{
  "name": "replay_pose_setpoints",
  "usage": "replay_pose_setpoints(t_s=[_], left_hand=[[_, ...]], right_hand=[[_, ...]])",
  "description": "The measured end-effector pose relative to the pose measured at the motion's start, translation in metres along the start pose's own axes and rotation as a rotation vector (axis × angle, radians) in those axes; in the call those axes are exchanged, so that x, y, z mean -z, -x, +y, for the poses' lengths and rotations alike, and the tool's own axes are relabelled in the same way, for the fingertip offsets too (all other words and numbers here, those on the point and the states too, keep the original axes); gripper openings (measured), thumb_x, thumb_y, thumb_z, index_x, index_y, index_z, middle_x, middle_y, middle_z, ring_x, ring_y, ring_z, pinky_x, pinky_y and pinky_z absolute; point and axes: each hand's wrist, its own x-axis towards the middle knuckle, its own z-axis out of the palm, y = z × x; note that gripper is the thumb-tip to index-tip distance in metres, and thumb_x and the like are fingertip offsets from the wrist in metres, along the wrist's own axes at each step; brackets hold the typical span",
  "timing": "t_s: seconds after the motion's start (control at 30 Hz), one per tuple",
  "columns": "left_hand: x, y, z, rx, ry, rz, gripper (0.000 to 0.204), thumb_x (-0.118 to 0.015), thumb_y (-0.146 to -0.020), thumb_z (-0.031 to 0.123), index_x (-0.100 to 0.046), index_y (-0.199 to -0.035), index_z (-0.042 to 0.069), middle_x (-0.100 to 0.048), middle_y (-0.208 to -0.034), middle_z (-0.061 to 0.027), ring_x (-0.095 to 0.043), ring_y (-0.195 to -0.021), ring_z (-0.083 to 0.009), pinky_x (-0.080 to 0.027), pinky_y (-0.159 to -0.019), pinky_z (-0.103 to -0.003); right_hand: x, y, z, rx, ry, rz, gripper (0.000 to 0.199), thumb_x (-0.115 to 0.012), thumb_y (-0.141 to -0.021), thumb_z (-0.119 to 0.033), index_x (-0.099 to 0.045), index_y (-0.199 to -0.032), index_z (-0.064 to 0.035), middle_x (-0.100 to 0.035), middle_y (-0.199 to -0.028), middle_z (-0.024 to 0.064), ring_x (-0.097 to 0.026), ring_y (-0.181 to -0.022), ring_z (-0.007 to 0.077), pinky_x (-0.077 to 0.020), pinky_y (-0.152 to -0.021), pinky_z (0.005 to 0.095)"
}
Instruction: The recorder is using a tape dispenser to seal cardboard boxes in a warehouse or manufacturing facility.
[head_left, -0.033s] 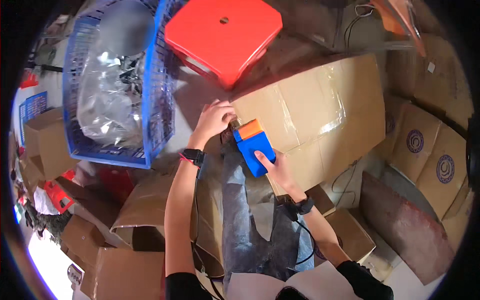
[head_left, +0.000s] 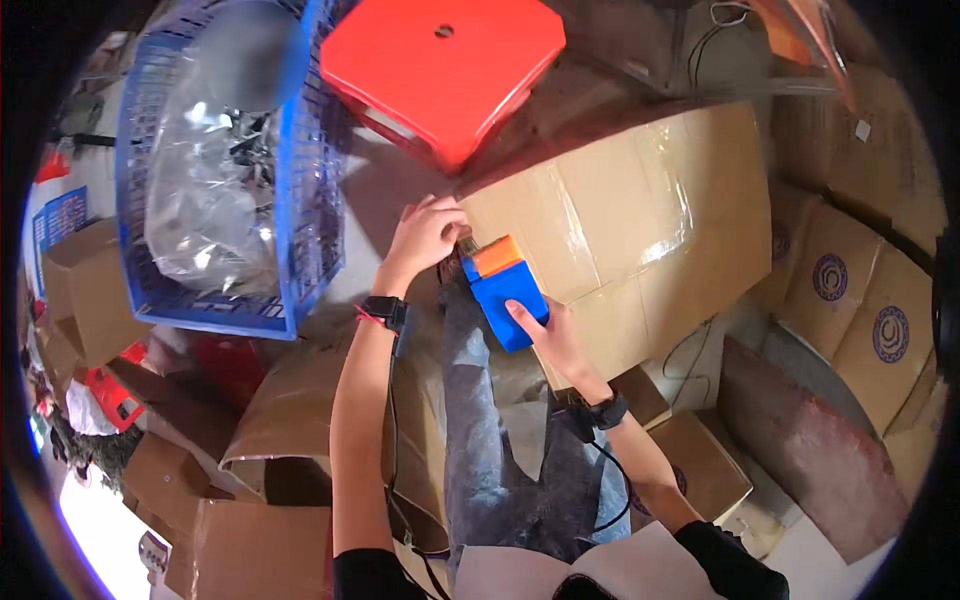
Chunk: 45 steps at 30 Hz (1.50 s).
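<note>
Right hand (head_left: 562, 345) has its grip round the blue-and-orange block (head_left: 510, 308) at the cardboard box (head_left: 640, 230)'s 8 o'clock, can't tell about the left hand (head_left: 428, 238)'s, and slack fingers could probably drop it.

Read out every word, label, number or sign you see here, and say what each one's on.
No words or numbers are clear enough to quote.
Cardboard at right: two round purple emblems; any lettering too small to read.
Box behind it: small white sticker, no readable writing.
Blue-and-orange tool in the right hand: no readable marking.
Taped cardboard box beside it: no printing visible.
</note>
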Motion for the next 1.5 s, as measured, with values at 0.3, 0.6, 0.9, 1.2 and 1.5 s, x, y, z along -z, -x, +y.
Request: replay_pose_setpoints(t_s=[0.3,0.6,0.9,1.2,1.5], left_hand=[[-0.012,-0.029,-0.055,0.195,0.109,0.065,0.021,-0.053,-0.08,0.03,-0.055,-0.073,0.01,-0.052,-0.076,-0.0023,-0.054,-0.082,-0.0244,-0.039,-0.071,-0.041],[-0.033,-0.047,-0.064,0.147,-0.14,0.048,0.031,-0.052,-0.08,0.041,-0.052,-0.072,0.011,-0.052,-0.071,-0.0008,-0.054,-0.078,-0.0216,-0.039,-0.068,-0.04],[-0.033,-0.048,-0.075,0.24,-0.145,-0.012,0.032,-0.048,-0.083,0.043,-0.052,-0.081,0.011,-0.053,-0.079,-0.0035,-0.055,-0.081,-0.0251,-0.038,-0.072,-0.042],[-0.04,-0.048,-0.08,0.249,-0.142,-0.021,0.032,-0.048,-0.082,0.043,-0.052,-0.079,0.011,-0.053,-0.079,-0.0031,-0.055,-0.079,-0.0233,-0.038,-0.07,-0.04],[-0.041,-0.05,-0.083,0.234,-0.182,-0.037,0.033,-0.048,-0.082,0.045,-0.052,-0.079,0.012,-0.053,-0.082,-0.0036,-0.055,-0.08,-0.0239,-0.038,-0.072,-0.041]], right_hand=[[-0.011,0.002,0.002,-0.238,-0.034,-0.097,0.038,-0.06,-0.081,-0.034,-0.059,-0.087,0.0036,-0.059,-0.067,0.0085,-0.054,-0.059,0.0112,-0.044,-0.056,0.0271],[-0.011,-0.027,0.012,-0.296,-0.099,-0.041,0.038,-0.059,-0.081,-0.034,-0.059,-0.087,0.0034,-0.057,-0.066,0.0041,-0.05,-0.062,0.0077,-0.0422,-0.056,0.0243],[-0.016,-0.035,0.008,-0.326,-0.14,-0.069,0.036,-0.059,-0.081,-0.033,-0.059,-0.089,0.0028,-0.058,-0.069,0.0025,-0.05,-0.064,0.0067,-0.0421,-0.058,0.0233],[-0.015,-0.04,0.005,-0.317,-0.119,-0.081,0.035,-0.059,-0.082,-0.031,-0.058,-0.093,0.0024,-0.06,-0.074,0.0042,-0.052,-0.067,0.0084,-0.0438,-0.062,0.0248],[-0.015,-0.042,0.005,-0.295,-0.115,-0.079,0.034,-0.059,-0.082,-0.03,-0.058,-0.09,0.0024,-0.059,-0.071,0.0038,-0.051,-0.065,0.0074,-0.0432,-0.06,0.0246]])
